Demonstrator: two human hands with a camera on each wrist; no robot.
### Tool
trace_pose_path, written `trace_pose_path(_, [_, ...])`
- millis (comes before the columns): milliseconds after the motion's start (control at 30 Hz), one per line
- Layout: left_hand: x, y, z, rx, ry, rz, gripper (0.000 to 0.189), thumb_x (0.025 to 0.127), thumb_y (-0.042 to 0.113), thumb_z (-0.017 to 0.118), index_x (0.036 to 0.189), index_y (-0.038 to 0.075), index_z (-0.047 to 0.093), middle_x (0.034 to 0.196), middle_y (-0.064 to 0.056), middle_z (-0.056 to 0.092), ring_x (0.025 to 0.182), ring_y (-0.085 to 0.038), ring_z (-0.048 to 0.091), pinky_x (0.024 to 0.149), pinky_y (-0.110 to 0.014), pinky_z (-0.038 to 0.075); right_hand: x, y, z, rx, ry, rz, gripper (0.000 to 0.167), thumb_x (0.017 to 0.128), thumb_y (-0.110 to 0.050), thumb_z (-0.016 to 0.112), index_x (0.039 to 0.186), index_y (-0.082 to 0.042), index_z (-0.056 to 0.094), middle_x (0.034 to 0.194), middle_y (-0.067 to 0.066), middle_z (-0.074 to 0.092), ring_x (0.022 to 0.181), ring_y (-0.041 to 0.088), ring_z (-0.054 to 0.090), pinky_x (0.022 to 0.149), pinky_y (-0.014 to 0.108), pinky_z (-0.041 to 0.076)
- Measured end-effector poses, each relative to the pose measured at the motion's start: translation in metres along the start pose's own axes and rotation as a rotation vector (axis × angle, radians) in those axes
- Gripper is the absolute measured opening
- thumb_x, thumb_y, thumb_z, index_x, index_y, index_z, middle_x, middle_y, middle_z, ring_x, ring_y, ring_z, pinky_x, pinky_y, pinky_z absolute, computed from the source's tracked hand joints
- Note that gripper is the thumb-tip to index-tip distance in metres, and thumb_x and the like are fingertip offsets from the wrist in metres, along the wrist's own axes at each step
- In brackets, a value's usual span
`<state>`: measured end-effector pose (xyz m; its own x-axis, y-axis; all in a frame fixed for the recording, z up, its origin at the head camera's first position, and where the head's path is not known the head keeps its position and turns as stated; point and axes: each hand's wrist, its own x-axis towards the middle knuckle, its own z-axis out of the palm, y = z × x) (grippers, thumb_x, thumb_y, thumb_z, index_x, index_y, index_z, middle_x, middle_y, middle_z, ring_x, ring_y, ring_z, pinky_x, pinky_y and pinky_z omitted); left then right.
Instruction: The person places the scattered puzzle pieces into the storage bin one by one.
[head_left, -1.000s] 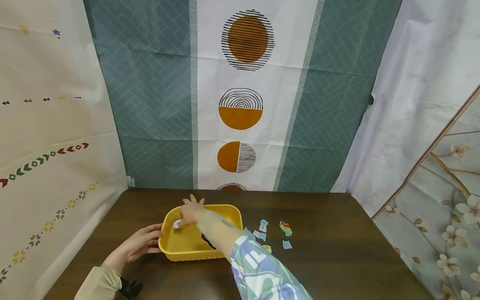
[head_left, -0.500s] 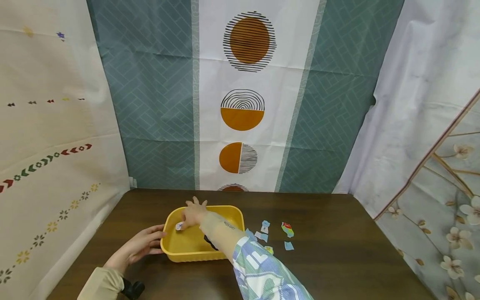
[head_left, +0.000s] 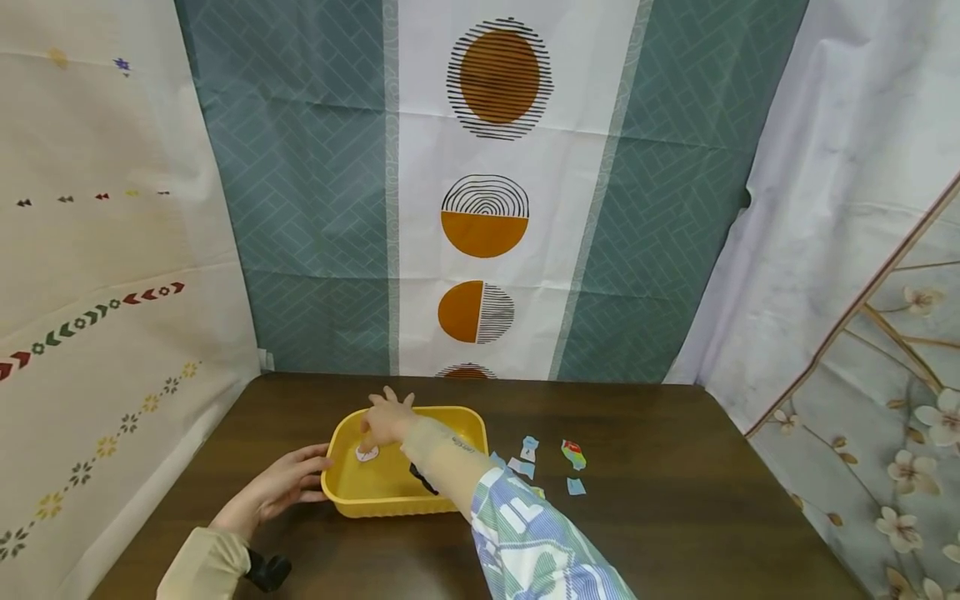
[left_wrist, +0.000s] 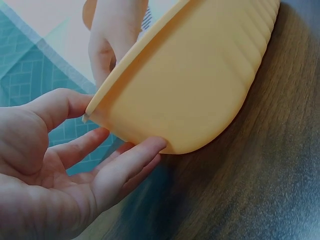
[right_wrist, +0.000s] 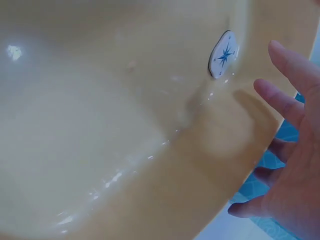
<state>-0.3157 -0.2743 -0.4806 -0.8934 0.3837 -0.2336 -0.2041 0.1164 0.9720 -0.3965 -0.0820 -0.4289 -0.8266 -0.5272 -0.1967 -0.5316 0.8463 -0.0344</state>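
A yellow plastic tray (head_left: 405, 507) stands on the dark wooden table. On its inner left end lies a flat white piece with a blue compass rose (right_wrist: 223, 55), also visible in the head view. Above that piece my right hand (head_left: 386, 420) reaches in with fingers spread; in the right wrist view they are apart from it and hold nothing. My left hand (left_wrist: 65, 165) holds the tray's left end, its thumb at the rim and its fingers against the outer wall. The right forearm hides part of the tray's right side.
Several small paper-like pieces lie right of the tray, among them a light-blue piece (head_left: 576, 487), a red, yellow and green piece (head_left: 573, 454) and a white-and-blue piece (head_left: 528, 448). A patterned cloth (head_left: 483, 192) hangs behind the table (head_left: 675, 500).
The compass piece has shifted slightly right inside the tray and now lies clear of my right fingers. My left hand has stayed at the tray's left end.
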Motion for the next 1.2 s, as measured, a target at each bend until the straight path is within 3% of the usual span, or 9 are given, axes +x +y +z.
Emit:
trace_pose_path(300, [0.000,0.001,0.001,0.004,0.003,0.005,0.072,0.104,0.020,0.044,0.148,-0.018,0.002,0.144,-0.043,0.026,0.108,-0.024,0.064,0.088,-0.040,0.058,-0.004,0.010,-0.013,0.066,0.036,-0.024,0.039,0.087,-0.051,0.069,0.121,-0.034,0.068,0.161,-0.005,0.027,0.151,0.027,0.012,0.116,0.062,0.022])
trace_pose_path(600, [0.001,0.002,0.001,-0.009,0.018,-0.012,0.071,0.104,0.019,0.044,0.149,-0.016,0.002,0.147,-0.043,0.022,0.108,-0.022,0.064,0.088,-0.040,0.058,-0.028,0.047,-0.042,0.185,0.095,-0.066,0.040,0.089,-0.047,0.068,0.123,-0.026,0.067,0.162,0.004,0.026,0.151,0.034,0.010,0.114,0.070,0.018])
trace_pose_path(867, [0.003,0.004,0.004,-0.011,0.023,-0.017,0.071,0.104,0.019,0.043,0.150,-0.015,0.002,0.148,-0.043,0.019,0.108,-0.022,0.063,0.089,-0.041,0.058,-0.051,0.087,-0.055,0.185,0.143,0.002,0.048,0.089,-0.046,0.069,0.131,-0.025,0.063,0.162,0.005,0.025,0.151,0.035,0.009,0.112,0.073,0.015])
trace_pose_path(1200, [-0.001,0.004,0.001,0.001,0.023,-0.021,0.072,0.104,0.020,0.044,0.150,-0.016,0.000,0.148,-0.043,0.019,0.108,-0.022,0.063,0.089,-0.041,0.058,-0.083,0.141,-0.051,0.261,0.212,0.091,0.063,0.088,-0.045,0.070,0.144,-0.023,0.051,0.162,0.010,0.024,0.150,0.039,0.009,0.110,0.077,0.012])
